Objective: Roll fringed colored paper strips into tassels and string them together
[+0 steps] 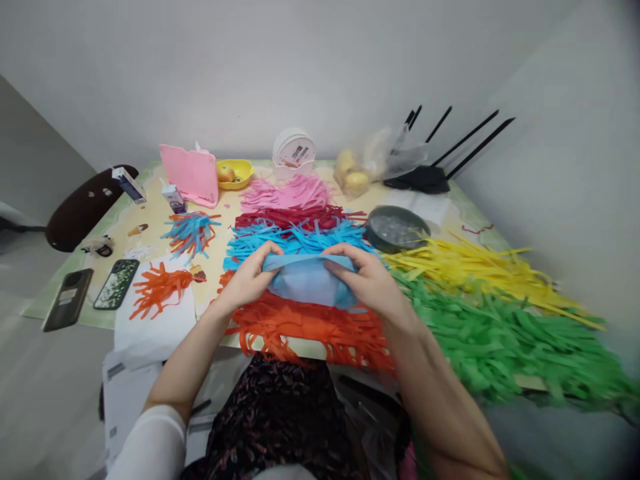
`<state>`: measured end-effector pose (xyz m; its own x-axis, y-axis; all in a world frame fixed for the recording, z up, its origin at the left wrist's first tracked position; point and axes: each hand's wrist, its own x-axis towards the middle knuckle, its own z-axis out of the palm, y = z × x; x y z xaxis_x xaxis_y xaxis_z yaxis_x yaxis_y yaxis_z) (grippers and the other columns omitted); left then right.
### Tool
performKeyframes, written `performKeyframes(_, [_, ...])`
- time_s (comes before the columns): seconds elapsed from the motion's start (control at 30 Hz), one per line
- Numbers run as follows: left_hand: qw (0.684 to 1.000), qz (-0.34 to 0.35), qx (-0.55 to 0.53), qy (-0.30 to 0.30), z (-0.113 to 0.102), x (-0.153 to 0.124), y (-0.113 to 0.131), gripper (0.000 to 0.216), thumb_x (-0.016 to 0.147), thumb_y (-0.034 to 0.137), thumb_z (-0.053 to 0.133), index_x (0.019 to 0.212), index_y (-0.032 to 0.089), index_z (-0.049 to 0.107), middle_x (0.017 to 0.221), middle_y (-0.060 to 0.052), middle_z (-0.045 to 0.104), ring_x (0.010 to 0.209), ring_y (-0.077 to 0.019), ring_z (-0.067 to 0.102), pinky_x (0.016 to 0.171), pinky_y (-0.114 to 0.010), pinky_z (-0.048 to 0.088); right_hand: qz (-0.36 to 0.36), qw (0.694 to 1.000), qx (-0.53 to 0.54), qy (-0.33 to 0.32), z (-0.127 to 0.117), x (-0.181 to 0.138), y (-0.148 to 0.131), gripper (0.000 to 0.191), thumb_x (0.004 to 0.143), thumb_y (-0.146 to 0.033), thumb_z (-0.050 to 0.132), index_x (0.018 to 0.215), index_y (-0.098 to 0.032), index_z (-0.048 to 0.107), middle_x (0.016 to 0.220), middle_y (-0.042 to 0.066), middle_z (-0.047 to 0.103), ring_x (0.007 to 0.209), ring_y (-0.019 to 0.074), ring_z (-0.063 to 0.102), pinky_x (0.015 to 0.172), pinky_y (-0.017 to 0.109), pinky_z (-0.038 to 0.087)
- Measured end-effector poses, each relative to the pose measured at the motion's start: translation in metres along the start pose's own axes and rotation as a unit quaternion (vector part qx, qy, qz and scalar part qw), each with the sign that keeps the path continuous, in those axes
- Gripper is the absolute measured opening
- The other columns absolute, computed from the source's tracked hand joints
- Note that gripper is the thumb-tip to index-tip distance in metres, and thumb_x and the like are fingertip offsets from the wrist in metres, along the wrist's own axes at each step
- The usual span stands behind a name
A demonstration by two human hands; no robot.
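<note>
Between both hands I hold a light-blue sheet (311,283), thin and slightly see-through, that looks like tissue paper. My left hand (255,272) pinches its left end with thumb and fingers. At the right end, my right hand (364,272) grips it the same way. The sheet's upper edge runs straight from hand to hand, and its lower part bulges down. Orange fringed paper (310,327) lies just below it on the table. Behind the sheet are blue fringed strips (300,237), then dark red fringe (295,217) and pink fringe (287,193).
Yellow strips (470,267) and green strips (500,333) cover the right side. A dark bowl (421,235) stands near a black router (420,180). Leftward are an orange tassel (163,288), a blue-orange tassel (191,233), two phones, a pink tablet case (190,173) and a yellow fruit bowl (244,172).
</note>
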<state>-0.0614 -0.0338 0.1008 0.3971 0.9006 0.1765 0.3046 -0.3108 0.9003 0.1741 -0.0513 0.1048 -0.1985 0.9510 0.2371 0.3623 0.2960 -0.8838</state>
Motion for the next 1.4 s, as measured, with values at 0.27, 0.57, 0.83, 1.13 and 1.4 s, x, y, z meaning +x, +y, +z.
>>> performKeyframes(0.27, [0.988, 0.001, -0.142, -0.069, -0.003, 0.001, -0.002, 0.022, 0.072, 0.013, 0.053, 0.078, 0.016, 0.074, 0.08, -0.004, 0.063, 0.065, -0.0128, 0.054, 0.062, -0.025, 0.043, -0.058, 0.993, 0.092, -0.045, -0.015, -0.009, 0.003, 0.026, 0.073, -0.01, 0.055, 0.071, -0.022, 0.077, 0.085, 0.005, 0.073, 0.078, 0.0175, 0.066, 0.072, 0.029, 0.051])
performKeyframes(0.57, [0.967, 0.028, -0.115, -0.224, -0.027, 0.004, 0.008, 0.054, 0.077, 0.041, 0.07, 0.125, 0.02, 0.058, 0.115, -0.01, 0.062, 0.095, -0.0224, 0.06, 0.076, -0.029, 0.047, -0.116, 0.991, 0.027, -0.06, -0.017, -0.008, 0.003, 0.035, 0.068, -0.001, 0.046, 0.065, -0.022, 0.075, 0.092, 0.003, 0.071, 0.079, 0.0158, 0.065, 0.073, 0.029, 0.051])
performKeyframes(0.83, [0.98, -0.052, 0.066, -0.18, -0.013, 0.011, 0.012, 0.038, 0.083, 0.046, 0.064, 0.064, 0.015, 0.054, 0.06, 0.005, 0.042, 0.058, -0.0085, 0.037, 0.056, -0.023, 0.029, -0.112, 0.964, -0.079, -0.227, -0.045, -0.008, 0.0, 0.045, 0.086, -0.024, 0.061, 0.13, -0.028, 0.064, 0.129, 0.006, 0.065, 0.116, 0.0236, 0.062, 0.098, 0.037, 0.049])
performKeyframes(1.13, [0.973, -0.049, 0.129, -0.184, -0.013, 0.009, 0.018, 0.032, 0.084, 0.041, 0.062, 0.066, 0.015, 0.063, 0.059, 0.003, 0.053, 0.058, -0.0109, 0.045, 0.057, -0.024, 0.031, -0.031, 0.962, -0.182, -0.201, -0.007, 0.006, -0.006, 0.02, 0.088, -0.035, 0.062, 0.077, -0.02, 0.068, 0.066, 0.0, 0.067, 0.062, 0.0142, 0.057, 0.06, 0.025, 0.039])
performKeyframes(1.4, [0.973, -0.035, 0.125, -0.19, -0.011, 0.012, 0.018, 0.031, 0.084, 0.04, 0.062, 0.066, 0.015, 0.061, 0.06, 0.003, 0.055, 0.06, -0.0111, 0.047, 0.058, -0.023, 0.032, -0.008, 0.963, -0.17, -0.208, -0.007, 0.007, -0.017, 0.026, 0.085, -0.033, 0.066, 0.062, -0.02, 0.06, 0.055, -0.004, 0.056, 0.053, 0.0112, 0.046, 0.055, 0.025, 0.029])
